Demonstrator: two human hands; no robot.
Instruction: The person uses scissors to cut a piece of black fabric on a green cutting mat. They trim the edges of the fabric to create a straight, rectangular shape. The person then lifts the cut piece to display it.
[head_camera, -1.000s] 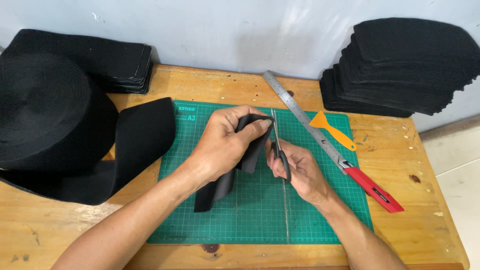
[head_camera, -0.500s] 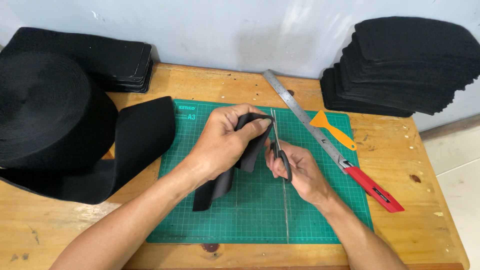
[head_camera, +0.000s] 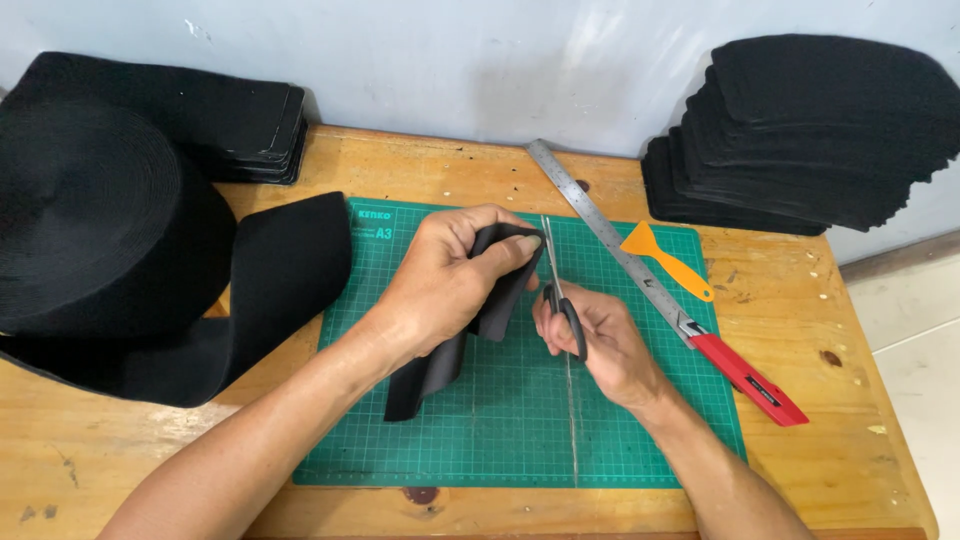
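Big roll of black felt band (head_camera: 95, 215) sits well out beyond your left hand (head_camera: 450, 280), its loose tail (head_camera: 275, 285) spilling flat toward your left wrist. Well beyond your right hand (head_camera: 600, 340) and out to its right, a tall stack of cut black pieces (head_camera: 810, 130); a lower stack of flat black pieces (head_camera: 215, 125) lies behind the roll. Under both hands, the green cutting mat (head_camera: 520, 420) on the wooden table (head_camera: 850, 400).

Your left hand is curled shut around a strip of black felt (head_camera: 440, 360), thumb and fingertips pinching its folded upper end; the rest of the strip hangs below the palm down onto the mat, near your left forearm.

Your right hand is closed through the black handles of the scissors (head_camera: 560, 300), fingers pressed together around them. Blades point away from you, running up just beside the pinched felt edge; whether they touch it, cannot tell.

Just right of your right hand: a steel ruler (head_camera: 600, 225) lying diagonally, a red-handled utility knife (head_camera: 745, 375) at its near end, and a small orange scraper (head_camera: 665, 260) beyond it.
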